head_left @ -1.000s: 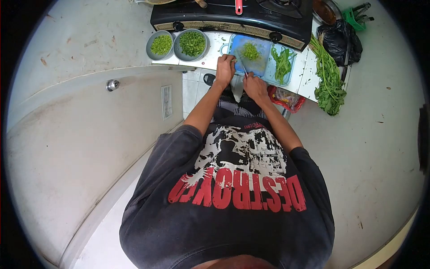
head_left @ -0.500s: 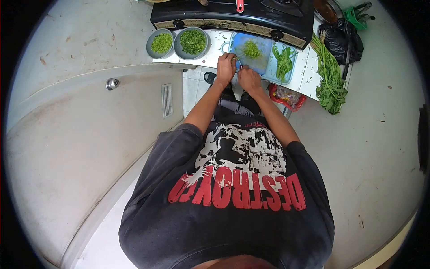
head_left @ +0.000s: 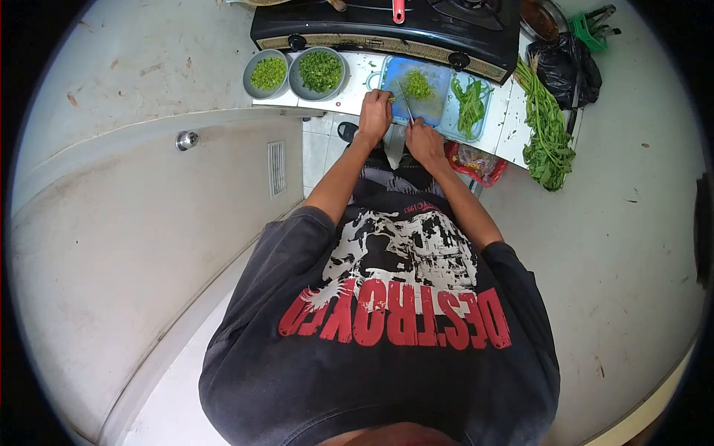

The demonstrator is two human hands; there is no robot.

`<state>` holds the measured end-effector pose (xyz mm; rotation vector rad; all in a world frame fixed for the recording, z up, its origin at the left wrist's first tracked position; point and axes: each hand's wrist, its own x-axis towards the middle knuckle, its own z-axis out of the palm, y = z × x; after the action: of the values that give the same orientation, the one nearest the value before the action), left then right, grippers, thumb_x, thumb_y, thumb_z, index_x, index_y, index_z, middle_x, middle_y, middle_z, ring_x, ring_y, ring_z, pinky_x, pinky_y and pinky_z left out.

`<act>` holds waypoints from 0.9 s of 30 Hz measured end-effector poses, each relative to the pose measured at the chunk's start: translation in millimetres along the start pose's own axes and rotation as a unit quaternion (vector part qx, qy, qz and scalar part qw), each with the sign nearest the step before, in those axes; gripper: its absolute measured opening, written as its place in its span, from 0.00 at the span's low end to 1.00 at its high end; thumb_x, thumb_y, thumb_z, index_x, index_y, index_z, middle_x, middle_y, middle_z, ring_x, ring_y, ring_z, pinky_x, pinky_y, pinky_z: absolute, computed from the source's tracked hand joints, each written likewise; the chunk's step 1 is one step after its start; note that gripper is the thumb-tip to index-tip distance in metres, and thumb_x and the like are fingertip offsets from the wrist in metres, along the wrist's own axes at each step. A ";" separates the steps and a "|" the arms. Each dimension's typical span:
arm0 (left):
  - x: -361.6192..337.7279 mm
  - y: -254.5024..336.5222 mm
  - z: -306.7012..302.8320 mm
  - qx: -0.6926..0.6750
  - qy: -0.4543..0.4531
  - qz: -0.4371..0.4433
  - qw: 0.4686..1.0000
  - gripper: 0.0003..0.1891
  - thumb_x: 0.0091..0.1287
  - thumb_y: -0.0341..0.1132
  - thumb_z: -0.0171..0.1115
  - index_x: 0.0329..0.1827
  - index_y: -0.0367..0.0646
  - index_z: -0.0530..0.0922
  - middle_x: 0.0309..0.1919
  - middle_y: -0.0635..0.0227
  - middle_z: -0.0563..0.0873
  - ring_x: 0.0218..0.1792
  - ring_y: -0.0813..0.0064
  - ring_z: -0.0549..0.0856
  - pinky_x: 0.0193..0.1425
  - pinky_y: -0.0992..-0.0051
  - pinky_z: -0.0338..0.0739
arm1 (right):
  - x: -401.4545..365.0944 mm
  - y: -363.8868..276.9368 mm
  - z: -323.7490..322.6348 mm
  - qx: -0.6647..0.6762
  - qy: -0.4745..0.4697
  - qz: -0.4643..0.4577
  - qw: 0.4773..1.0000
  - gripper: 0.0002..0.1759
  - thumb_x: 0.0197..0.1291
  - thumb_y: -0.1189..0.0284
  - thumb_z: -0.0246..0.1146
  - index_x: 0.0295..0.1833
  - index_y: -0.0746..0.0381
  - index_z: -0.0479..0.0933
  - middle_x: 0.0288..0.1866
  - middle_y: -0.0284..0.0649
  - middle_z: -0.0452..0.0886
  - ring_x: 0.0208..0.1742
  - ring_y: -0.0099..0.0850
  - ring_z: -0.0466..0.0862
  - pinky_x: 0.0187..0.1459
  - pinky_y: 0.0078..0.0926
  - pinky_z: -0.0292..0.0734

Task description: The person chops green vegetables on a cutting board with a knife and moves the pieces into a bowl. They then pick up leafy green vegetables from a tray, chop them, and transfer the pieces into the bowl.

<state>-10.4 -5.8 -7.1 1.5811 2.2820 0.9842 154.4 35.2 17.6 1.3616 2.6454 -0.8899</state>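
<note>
My right hand (head_left: 425, 141) is closed round the handle of a knife (head_left: 406, 102), whose blade lies over the blue cutting board (head_left: 439, 76). At the board's left edge my left hand (head_left: 375, 113) is closed on a small bit of green stems (head_left: 391, 99). Chopped greens (head_left: 417, 85) form a small pile on the board, beyond the blade. Whole leafy greens (head_left: 469, 108) rest on the light blue tray (head_left: 451, 128) at the right. Two grey bowls hold chopped pieces, lighter ones (head_left: 268, 73) in the left bowl and darker ones (head_left: 320, 70) in the right.
Behind the board stands a black gas stove (head_left: 357, 30). A long bunch of greens (head_left: 547, 134) lies at the right, beside a black plastic bag (head_left: 569, 67) and a green basket (head_left: 591, 31). Below the counter is a red bag (head_left: 483, 172).
My right hand has moved slightly right and down, away from my left hand. More of the knife blade shows, now angled over the board. My left hand is nearly still.
</note>
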 end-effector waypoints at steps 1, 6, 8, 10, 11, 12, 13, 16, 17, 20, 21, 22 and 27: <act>0.7 4.3 -1.9 0.003 -0.003 -0.006 1.000 0.09 0.62 0.22 0.61 0.44 0.38 0.83 0.41 0.53 0.84 0.45 0.50 0.80 0.54 0.58 0.76 | 0.7 -3.2 -2.3 0.005 -0.001 -0.005 1.000 0.19 0.70 0.62 0.55 0.43 0.71 0.75 0.30 0.61 0.85 0.35 0.57 0.88 0.41 0.53 0.83; 1.9 13.9 2.7 0.003 0.005 -0.038 0.999 0.09 0.61 0.23 0.62 0.43 0.39 0.84 0.41 0.55 0.84 0.46 0.51 0.81 0.54 0.59 0.76 | 4.5 -7.2 3.4 0.014 -0.009 -0.003 1.000 0.19 0.71 0.62 0.55 0.43 0.71 0.74 0.30 0.61 0.85 0.35 0.57 0.88 0.41 0.52 0.83; 1.4 13.0 4.6 0.007 0.009 -0.037 0.999 0.09 0.61 0.23 0.62 0.43 0.39 0.84 0.41 0.55 0.84 0.45 0.51 0.81 0.54 0.59 0.76 | 3.7 -7.1 1.2 0.016 -0.013 -0.006 1.000 0.19 0.71 0.62 0.55 0.43 0.71 0.74 0.31 0.61 0.85 0.35 0.57 0.88 0.41 0.52 0.83; 1.6 14.4 4.0 0.008 0.012 -0.037 0.999 0.09 0.61 0.23 0.62 0.42 0.40 0.84 0.40 0.55 0.84 0.45 0.51 0.81 0.54 0.59 0.77 | 4.5 -7.5 1.5 0.009 -0.015 -0.005 1.000 0.19 0.70 0.62 0.55 0.43 0.71 0.75 0.31 0.60 0.85 0.36 0.56 0.88 0.42 0.51 0.84; 1.3 15.3 3.5 0.008 0.013 -0.037 0.999 0.09 0.61 0.23 0.62 0.42 0.40 0.84 0.40 0.55 0.84 0.45 0.51 0.81 0.54 0.59 0.77 | 5.6 -7.9 1.5 0.005 -0.015 -0.005 1.000 0.19 0.70 0.62 0.55 0.43 0.71 0.75 0.32 0.60 0.85 0.36 0.56 0.88 0.42 0.51 0.84; 1.8 15.4 2.7 0.007 0.014 -0.037 0.999 0.09 0.61 0.23 0.62 0.42 0.40 0.84 0.40 0.55 0.84 0.45 0.51 0.81 0.53 0.59 0.77 | 8.2 -8.7 2.5 0.004 -0.010 -0.006 1.000 0.19 0.70 0.63 0.55 0.43 0.71 0.75 0.32 0.60 0.86 0.36 0.55 0.88 0.42 0.51 0.84; 2.1 15.5 1.9 0.007 0.008 -0.040 0.999 0.09 0.61 0.23 0.62 0.43 0.40 0.84 0.41 0.55 0.84 0.46 0.51 0.81 0.54 0.59 0.77 | 11.2 -9.6 3.9 0.003 -0.005 -0.007 1.000 0.18 0.70 0.63 0.55 0.43 0.71 0.75 0.33 0.60 0.86 0.37 0.55 0.89 0.42 0.51 0.84; 2.8 14.9 0.2 0.009 -0.006 -0.047 0.999 0.09 0.61 0.25 0.64 0.44 0.40 0.83 0.41 0.54 0.84 0.47 0.50 0.81 0.55 0.58 0.76 | 23.0 -13.4 7.2 0.001 -0.003 -0.006 1.000 0.18 0.70 0.64 0.55 0.42 0.71 0.76 0.34 0.60 0.86 0.38 0.54 0.89 0.42 0.50 0.84; 2.9 14.9 0.1 0.010 -0.006 -0.049 0.999 0.09 0.61 0.25 0.64 0.44 0.40 0.83 0.41 0.54 0.84 0.47 0.50 0.81 0.54 0.58 0.76 | 25.5 -13.5 7.8 -0.001 -0.005 -0.004 1.000 0.17 0.70 0.64 0.55 0.42 0.71 0.76 0.34 0.60 0.86 0.38 0.54 0.89 0.43 0.49 0.85; 1.9 16.2 -1.0 0.011 -0.006 -0.054 0.998 0.08 0.62 0.25 0.64 0.44 0.40 0.83 0.40 0.53 0.84 0.46 0.50 0.81 0.53 0.57 0.76 | 24.3 -12.7 4.4 0.002 -0.006 -0.009 1.000 0.16 0.69 0.65 0.55 0.41 0.70 0.76 0.34 0.60 0.86 0.38 0.54 0.89 0.43 0.50 0.85; 2.0 16.3 -0.4 0.012 -0.005 -0.056 0.998 0.08 0.62 0.25 0.64 0.44 0.40 0.83 0.40 0.53 0.84 0.46 0.49 0.81 0.53 0.57 0.76 | 23.4 -10.2 4.7 0.006 -0.003 -0.014 1.000 0.16 0.69 0.65 0.55 0.41 0.71 0.76 0.33 0.60 0.86 0.38 0.55 0.89 0.43 0.50 0.85; 2.1 16.3 0.4 0.012 -0.001 -0.054 0.998 0.08 0.62 0.25 0.64 0.43 0.40 0.83 0.39 0.53 0.84 0.46 0.49 0.81 0.52 0.57 0.76 | 21.0 -7.6 5.4 0.010 -0.001 -0.019 1.000 0.16 0.69 0.65 0.55 0.41 0.71 0.76 0.33 0.60 0.86 0.37 0.55 0.89 0.43 0.50 0.85; 0.5 15.3 2.3 -0.001 0.014 -0.069 0.998 0.07 0.63 0.26 0.63 0.43 0.41 0.83 0.39 0.54 0.84 0.44 0.49 0.81 0.50 0.56 0.77 | 2.0 6.0 4.4 -0.012 -0.014 -0.023 1.000 0.17 0.68 0.66 0.55 0.41 0.72 0.76 0.31 0.61 0.85 0.36 0.56 0.88 0.43 0.52 0.84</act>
<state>2.2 -1.2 0.7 1.3957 2.3706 0.9790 156.8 37.1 10.6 1.2788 2.6678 -0.8710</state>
